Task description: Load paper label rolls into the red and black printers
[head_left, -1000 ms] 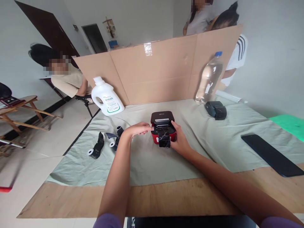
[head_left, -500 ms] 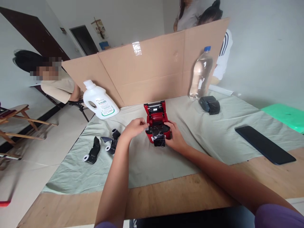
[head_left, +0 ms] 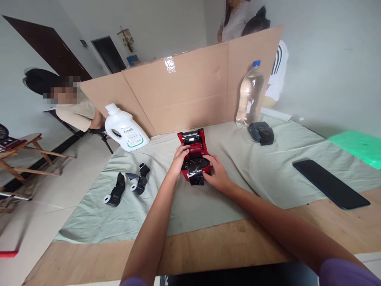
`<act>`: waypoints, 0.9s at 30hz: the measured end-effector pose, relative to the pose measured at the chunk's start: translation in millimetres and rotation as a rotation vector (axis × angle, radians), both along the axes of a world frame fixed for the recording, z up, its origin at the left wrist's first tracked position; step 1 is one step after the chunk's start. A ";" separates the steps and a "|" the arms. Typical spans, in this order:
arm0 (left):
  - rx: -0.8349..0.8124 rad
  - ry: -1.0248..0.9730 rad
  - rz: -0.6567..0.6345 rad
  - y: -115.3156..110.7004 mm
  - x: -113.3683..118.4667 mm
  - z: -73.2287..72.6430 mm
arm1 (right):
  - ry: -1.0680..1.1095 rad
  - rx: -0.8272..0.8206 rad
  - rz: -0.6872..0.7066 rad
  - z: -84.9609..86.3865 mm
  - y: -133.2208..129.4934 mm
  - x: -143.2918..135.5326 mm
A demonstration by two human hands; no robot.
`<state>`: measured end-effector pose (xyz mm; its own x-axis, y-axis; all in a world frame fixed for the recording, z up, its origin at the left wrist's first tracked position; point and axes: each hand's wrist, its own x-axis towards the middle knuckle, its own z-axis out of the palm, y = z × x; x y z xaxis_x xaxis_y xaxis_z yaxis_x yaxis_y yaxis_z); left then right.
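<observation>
Boxy red plastic printer [head_left: 195,156]: lid [head_left: 191,137] now up, interior [head_left: 195,149] exposed; left hand [head_left: 178,159] curled at 9 o'clock, grip unclear; right hand [head_left: 218,173] clasping 3 o'clock side.

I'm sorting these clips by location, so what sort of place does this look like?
Probably a makeshift workspace in a plain indoor room: a creased cloth partly covers a wooden tabletop, and a cardboard panel stands along the far side like a screen.
</observation>
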<state>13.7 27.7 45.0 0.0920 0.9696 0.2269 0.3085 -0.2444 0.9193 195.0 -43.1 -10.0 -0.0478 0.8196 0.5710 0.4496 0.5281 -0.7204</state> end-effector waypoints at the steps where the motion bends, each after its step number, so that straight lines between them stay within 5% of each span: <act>1: -0.029 -0.052 -0.007 -1.0 1.5 -1.5 | -0.002 0.002 0.005 -0.1 0.3 1.0; 12: -0.074 -0.035 0.075 -9.3 1.6 -1.4 | -0.115 0.068 -0.008 5.0 -1.9 8.1; 15: 0.088 0.165 0.121 -10.5 -1.9 8.5 | -0.099 0.053 -0.010 4.3 -1.4 7.0; 18: 0.229 0.413 -0.056 -7.0 -2.3 28.1 | -0.087 0.042 -0.006 4.2 -1.3 6.3; 23: 0.055 0.913 -0.252 11.6 22.6 60.6 | -0.095 0.019 -0.015 4.3 -0.4 6.8; 27: -0.080 1.017 -0.289 26.6 49.6 69.7 | -0.102 0.024 0.010 1.9 2.6 9.0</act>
